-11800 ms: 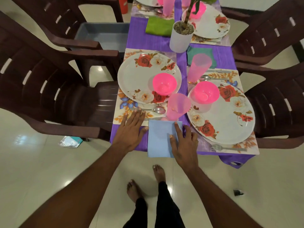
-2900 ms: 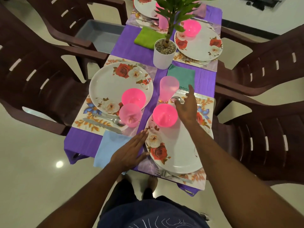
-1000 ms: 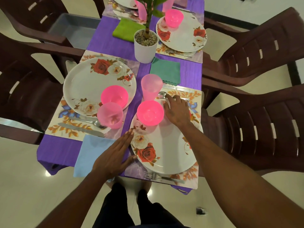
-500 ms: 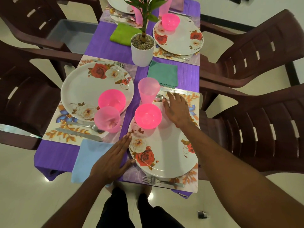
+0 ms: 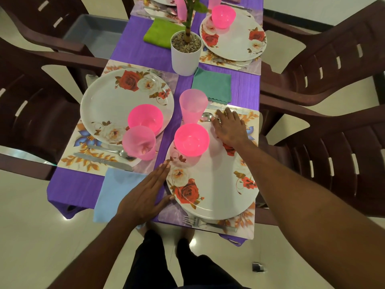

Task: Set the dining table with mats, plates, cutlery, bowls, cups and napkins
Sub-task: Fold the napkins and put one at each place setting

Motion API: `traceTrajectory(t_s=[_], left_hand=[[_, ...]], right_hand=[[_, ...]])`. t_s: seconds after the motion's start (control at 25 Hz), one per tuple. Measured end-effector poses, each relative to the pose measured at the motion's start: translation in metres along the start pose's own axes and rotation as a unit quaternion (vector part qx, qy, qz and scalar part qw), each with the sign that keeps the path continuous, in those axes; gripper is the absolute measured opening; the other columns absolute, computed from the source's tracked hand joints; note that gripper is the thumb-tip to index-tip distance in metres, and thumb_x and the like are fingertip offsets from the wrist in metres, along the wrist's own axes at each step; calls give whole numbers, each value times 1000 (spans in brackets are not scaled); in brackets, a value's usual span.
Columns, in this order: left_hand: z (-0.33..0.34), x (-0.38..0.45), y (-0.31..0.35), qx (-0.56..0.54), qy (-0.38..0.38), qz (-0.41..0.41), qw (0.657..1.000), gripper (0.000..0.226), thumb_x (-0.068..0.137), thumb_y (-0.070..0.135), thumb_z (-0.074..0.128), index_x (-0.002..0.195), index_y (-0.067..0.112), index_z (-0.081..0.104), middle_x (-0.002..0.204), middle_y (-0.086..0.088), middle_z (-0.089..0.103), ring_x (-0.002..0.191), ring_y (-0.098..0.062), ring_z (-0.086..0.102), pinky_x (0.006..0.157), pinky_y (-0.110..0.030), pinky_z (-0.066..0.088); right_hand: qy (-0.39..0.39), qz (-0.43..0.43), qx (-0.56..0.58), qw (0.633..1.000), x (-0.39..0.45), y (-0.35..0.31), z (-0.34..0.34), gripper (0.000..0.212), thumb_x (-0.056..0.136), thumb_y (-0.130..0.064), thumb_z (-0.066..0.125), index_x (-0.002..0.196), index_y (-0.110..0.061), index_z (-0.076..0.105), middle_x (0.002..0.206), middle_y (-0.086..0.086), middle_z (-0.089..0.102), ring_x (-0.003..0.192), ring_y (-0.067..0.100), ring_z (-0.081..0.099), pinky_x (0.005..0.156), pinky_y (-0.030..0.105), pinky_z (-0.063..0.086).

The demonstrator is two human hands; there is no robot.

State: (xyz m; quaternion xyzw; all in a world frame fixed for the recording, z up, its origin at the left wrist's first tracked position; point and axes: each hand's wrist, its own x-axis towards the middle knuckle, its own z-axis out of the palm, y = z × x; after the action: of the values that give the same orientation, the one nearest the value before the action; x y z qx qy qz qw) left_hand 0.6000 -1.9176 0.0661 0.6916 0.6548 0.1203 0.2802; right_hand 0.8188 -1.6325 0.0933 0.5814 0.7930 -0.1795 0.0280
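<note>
Looks like the near-right floral plate is getting its final nudge, sitting between the hands, left hand flat against its rim, right hand spread flat by the spoon, so next probably straighten that cutlery.

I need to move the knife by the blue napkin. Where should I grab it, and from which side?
Pinch the knife by its handle, the end nearest the blue napkin, coming from above on the table-edge side. It lies flat on the mat, so lift by its long edges. The spoon lies close on its far side.
</note>
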Motion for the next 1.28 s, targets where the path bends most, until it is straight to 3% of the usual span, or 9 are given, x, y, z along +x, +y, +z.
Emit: traceTrajectory(t_s=[0.44, 0.6, 0.76, 0.88, 1.04, 1.28], left_hand=[[1, 0, 0, -2, 0, 1, 1000, 89, 91, 82, 30, 157, 43, -14, 166, 23, -10, 153, 5, -6, 121, -25, 11], [-1, 0, 2, -6, 4, 4, 1000, 88, 91, 83, 30, 157, 43, -13, 166, 24, -10, 152, 6, -7, 121, -23, 10], [-1, 0, 3, -11, 7, 4, 1000, 87, 91, 82, 30, 156, 45, -14, 165, 24, -10, 152, 7, -6, 121, -23, 10], [-3, 1, 2, -7, 7, 4, 1000, 87, 91, 83, 30, 155, 46, -15, 165, 25, -11, 151, 8, -8, 120, -20, 7], [-1, 0, 2, 1, 0, -4, 1000, 88, 90, 83, 29, 155, 46, -17, 164, 27, -14, 150, 10, -11, 119, -20, 7], [-2, 0, 2, 3, -1, -5, 1000, 87, 89, 85, 27, 153, 49, -19, 162, 30, -16, 148, 13, -14, 119, -20, 6]], right_hand=[[-8, -9, 0, 1000, 13, -10, -4, 57, 106, -47, 29, 157, -22, 30, 166, 8, 22, 152, 30, 18, 120, 57, 17], [33, 16, 26, 999, -1, -15, 0, 54, 106, -46, 31, 154, -22, 37, 164, 9, 30, 150, 32, 26, 118, 56, 23], [91, 0, -15, 996, -22, -19, 9, 44, 105, -38, 33, 139, -18, 54, 137, 13, 55, 125, 35, 50, 103, 51, 40], [97, -6, -22, 995, -25, -20, 8, 48, 103, -38, 31, 137, -16, 56, 125, 14, 59, 115, 35, 54, 98, 51, 44], [88, -7, -31, 996, -29, -19, 9, 61, 96, -43, 23, 141, -15, 53, 128, 14, 58, 118, 36, 54, 99, 53, 43], [86, -19, -46, 995, -33, -12, 17, 59, 99, -46, 24, 147, -18, 44, 138, 14, 54, 124, 36, 51, 105, 56, 41]])
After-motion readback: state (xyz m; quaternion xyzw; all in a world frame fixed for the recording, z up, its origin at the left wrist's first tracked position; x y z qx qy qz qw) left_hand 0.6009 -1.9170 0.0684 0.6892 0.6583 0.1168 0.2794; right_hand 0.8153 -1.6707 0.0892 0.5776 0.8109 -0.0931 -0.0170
